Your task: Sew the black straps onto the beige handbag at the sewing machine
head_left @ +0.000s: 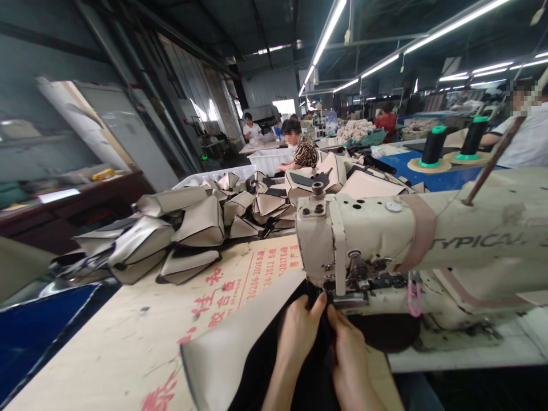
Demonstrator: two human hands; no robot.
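My left hand (301, 329) and my right hand (347, 349) lie side by side on a black fabric piece (274, 365), fingertips pressed to it just in front of the needle area of a cream sewing machine (428, 245). The black piece joins a beige panel (222, 354) that curls up at its near edge to my left. Both hands pinch the material at the presser foot (338, 297). The needle itself is hidden behind the machine head.
A heap of folded beige and black pieces (188, 228) covers the far side of the cardboard-topped table (128, 337). Two black thread cones (433, 145) stand on a blue table at right. White bins (222, 174) and seated workers (302, 149) are farther back.
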